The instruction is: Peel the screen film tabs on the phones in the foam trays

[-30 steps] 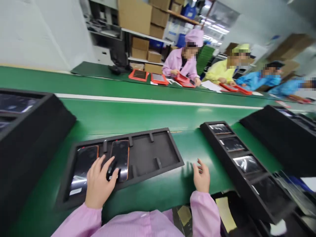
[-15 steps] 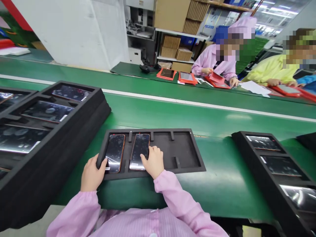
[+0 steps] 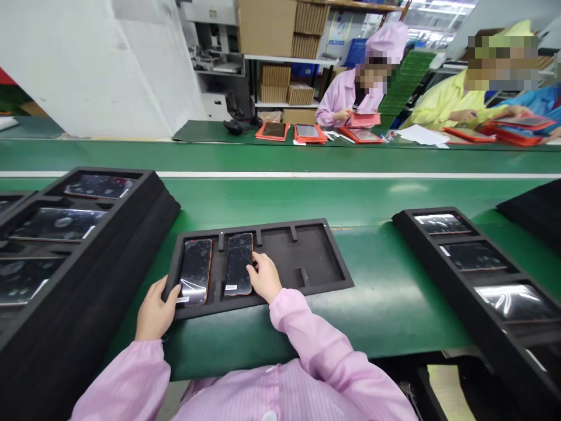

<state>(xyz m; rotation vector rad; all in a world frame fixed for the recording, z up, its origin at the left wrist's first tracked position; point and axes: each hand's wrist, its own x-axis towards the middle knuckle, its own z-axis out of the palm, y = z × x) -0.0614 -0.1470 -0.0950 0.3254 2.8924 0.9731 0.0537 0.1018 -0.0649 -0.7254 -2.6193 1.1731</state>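
A black foam tray (image 3: 318, 287) lies on the green work surface in front of me. My left hand (image 3: 156, 309) grips the tray's left edge, its thumb near the lower corner of a dark phone-like screen (image 3: 195, 272) in the leftmost compartment. In the compartment beside it is a second orange-edged screen (image 3: 239, 263) with a small white label at its lower end. My right hand (image 3: 264, 277) has its thumb and fingers closed on the right side of that second screen. The compartments to its right hold no screens.
Stacked foam trays with screens (image 3: 118, 234) rise at the left. Another loaded tray stack (image 3: 471, 280) stands at the right. Across the green surface (image 3: 280, 155), people handle red-cased tablets (image 3: 272, 130) near white paper (image 3: 423, 135).
The view has turned and shifted slightly. My right hand's fingers have closed more around the second screen's right edge, and that screen looks slightly tilted. My left hand stays on the tray edge.
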